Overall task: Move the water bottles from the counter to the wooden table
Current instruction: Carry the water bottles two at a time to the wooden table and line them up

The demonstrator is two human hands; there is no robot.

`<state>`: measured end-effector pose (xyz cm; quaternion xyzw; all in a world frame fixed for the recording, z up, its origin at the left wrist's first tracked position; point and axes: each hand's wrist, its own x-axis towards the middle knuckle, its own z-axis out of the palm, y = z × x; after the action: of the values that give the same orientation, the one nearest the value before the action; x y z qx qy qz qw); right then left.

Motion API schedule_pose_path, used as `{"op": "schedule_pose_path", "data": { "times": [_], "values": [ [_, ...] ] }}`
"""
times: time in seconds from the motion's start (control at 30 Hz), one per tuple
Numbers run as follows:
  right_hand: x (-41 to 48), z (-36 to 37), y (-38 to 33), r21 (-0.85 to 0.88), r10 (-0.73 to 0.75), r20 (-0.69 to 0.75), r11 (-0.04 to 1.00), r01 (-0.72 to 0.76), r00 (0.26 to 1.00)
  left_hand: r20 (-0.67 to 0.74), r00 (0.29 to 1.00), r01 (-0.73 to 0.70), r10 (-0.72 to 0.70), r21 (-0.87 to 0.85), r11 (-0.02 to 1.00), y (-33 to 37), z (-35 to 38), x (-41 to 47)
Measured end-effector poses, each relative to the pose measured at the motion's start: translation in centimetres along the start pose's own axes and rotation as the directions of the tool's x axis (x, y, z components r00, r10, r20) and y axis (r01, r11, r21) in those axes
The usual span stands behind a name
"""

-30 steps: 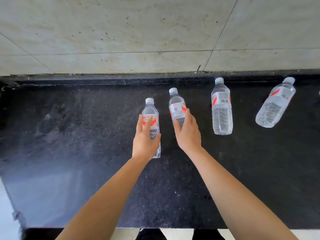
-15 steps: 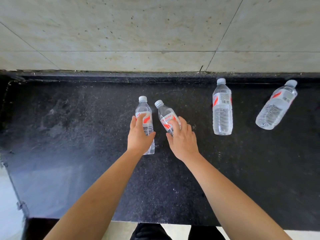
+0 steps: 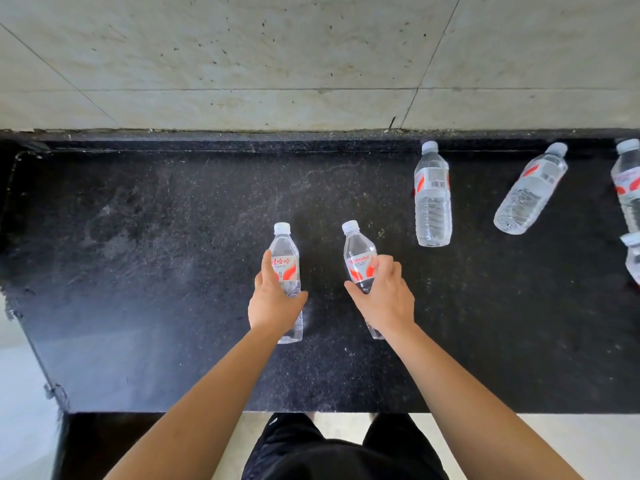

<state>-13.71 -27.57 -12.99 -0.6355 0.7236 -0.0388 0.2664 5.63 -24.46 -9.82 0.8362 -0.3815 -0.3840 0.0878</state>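
Note:
My left hand is wrapped around a clear water bottle with a white cap and a red-and-white label. My right hand grips a second such bottle. Both bottles are held above the black stone counter, caps pointing away from me. A third bottle stands on the counter to the right. Further right is a fourth bottle, and two more bottles are cut off by the right edge. The wooden table is not in view.
A beige tiled wall rises directly behind the counter. The counter's front edge is close to my body, and its left end drops off to a pale floor. My dark-clothed legs show below the edge.
Both hands have drawn the two bottles back toward me, away from the wall, and spread them apart. The view has shifted, bringing more bottles in at the right edge.

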Motion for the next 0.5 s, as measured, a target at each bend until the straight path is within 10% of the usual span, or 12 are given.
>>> {"op": "schedule_pose_path", "data": {
  "times": [0.2, 0.5],
  "values": [
    [0.3, -1.2, -1.2, -0.025, -0.003, 0.090, 1.000, 0.005, 0.996, -0.072, 0.991, 0.108, -0.117, -0.119, 0.987, 1.3, -1.1, 0.9],
    [-1.6, -9.5, -4.6, 0.160, -0.232, -0.170, 0.953, 0.259, 0.958, -0.412, 0.909, -0.218, 0.057, -0.356, 0.909, 4.6, -8.8, -4.1]
  ]
}}
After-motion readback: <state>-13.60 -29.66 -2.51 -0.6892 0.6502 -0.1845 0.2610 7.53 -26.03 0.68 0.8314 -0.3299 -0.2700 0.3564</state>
